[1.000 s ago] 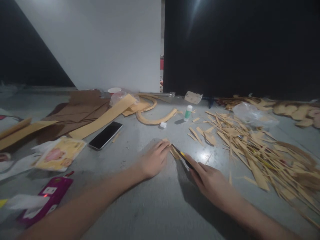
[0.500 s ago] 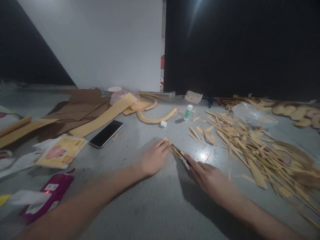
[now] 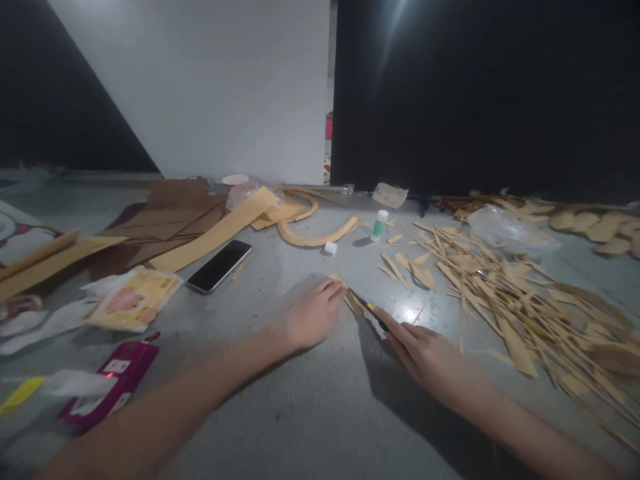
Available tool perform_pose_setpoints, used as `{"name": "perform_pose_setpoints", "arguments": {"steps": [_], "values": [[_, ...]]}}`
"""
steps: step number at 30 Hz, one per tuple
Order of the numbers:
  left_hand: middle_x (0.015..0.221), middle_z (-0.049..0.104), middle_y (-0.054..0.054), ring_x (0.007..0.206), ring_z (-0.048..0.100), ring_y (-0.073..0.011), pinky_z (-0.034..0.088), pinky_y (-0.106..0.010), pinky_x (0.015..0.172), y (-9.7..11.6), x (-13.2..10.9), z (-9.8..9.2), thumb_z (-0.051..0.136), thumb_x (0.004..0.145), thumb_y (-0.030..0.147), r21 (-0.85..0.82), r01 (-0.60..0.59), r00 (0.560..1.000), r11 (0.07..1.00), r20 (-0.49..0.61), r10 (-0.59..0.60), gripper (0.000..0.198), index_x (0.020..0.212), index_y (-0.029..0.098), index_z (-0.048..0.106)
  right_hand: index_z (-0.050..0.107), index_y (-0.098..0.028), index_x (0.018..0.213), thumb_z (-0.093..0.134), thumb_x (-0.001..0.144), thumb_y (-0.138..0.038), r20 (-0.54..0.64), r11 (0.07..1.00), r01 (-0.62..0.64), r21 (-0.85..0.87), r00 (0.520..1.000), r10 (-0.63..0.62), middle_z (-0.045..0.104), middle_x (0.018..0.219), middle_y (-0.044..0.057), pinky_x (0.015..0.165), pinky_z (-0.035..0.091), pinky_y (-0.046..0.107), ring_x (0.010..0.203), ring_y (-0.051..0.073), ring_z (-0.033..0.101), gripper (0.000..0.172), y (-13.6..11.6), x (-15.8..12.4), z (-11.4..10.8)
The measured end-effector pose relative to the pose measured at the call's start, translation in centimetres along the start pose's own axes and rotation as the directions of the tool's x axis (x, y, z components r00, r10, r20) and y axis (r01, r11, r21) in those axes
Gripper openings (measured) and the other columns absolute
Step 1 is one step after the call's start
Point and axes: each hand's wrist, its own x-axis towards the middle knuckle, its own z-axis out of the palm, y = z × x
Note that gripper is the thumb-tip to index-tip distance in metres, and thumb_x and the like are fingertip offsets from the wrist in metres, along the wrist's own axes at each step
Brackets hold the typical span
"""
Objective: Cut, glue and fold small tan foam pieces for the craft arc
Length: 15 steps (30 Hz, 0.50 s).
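My left hand (image 3: pixel 314 317) lies low on the grey table, its fingers bunched over a small brown cardboard piece (image 3: pixel 354 305) and pinning it down. Part of that piece sticks out to the right of my fingertips; the rest is hidden under them. In my right hand (image 3: pixel 425 353) is a dark craft knife (image 3: pixel 372 309) with a yellow part near its front. My index finger stretches along the knife's top. The knife's tip points up and left, at the cardboard close to my left fingertips. Whether the blade touches it I cannot tell.
Cardboard offcuts (image 3: pixel 505 313) lie heaped at right. Beyond my hands are a glue stick (image 3: pixel 379 227), its white cap (image 3: pixel 331 247) and a curved cardboard strip (image 3: pixel 310 239). At left are a phone (image 3: pixel 220 266), a tissue pack (image 3: pixel 135 301) and a purple power strip (image 3: pixel 123 377).
The whole view has shifted slightly, so things appear a little farther right. The knife has drawn back slightly down and right along the cardboard piece, while my left hand keeps its hold.
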Motion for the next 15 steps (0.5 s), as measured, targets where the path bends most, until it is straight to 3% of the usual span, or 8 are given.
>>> {"name": "perform_pose_setpoints", "arguments": {"steps": [9,15], "values": [[0.148,0.067,-0.014,0.149,0.053,-0.0272,0.033,-0.044,0.13,0.4,0.2,-0.6,0.045,0.102,0.014,0.086,-0.014,0.998,0.996,0.059,0.009,0.045,0.142,0.014,0.065,0.036,-0.018,0.169,0.036,0.116,-0.031,-0.003,1.0,-0.007,-0.003,1.0,0.007,0.076,0.078,0.006,0.057,0.055,0.03,0.063,0.023,0.076,0.054,-0.4,-1.7,-0.6],[0.149,0.066,-0.016,0.148,0.053,-0.0271,0.036,-0.043,0.128,0.5,0.2,-0.7,0.045,0.101,0.013,0.045,-0.009,1.0,0.999,0.019,0.008,0.049,0.148,0.012,0.06,0.038,-0.02,0.168,0.035,0.116,-0.029,0.005,1.0,0.001,0.006,1.0,-0.001,0.078,0.084,0.007,0.061,0.058,0.03,0.071,0.024,0.078,0.053,-0.5,-2.5,-0.9]]}}
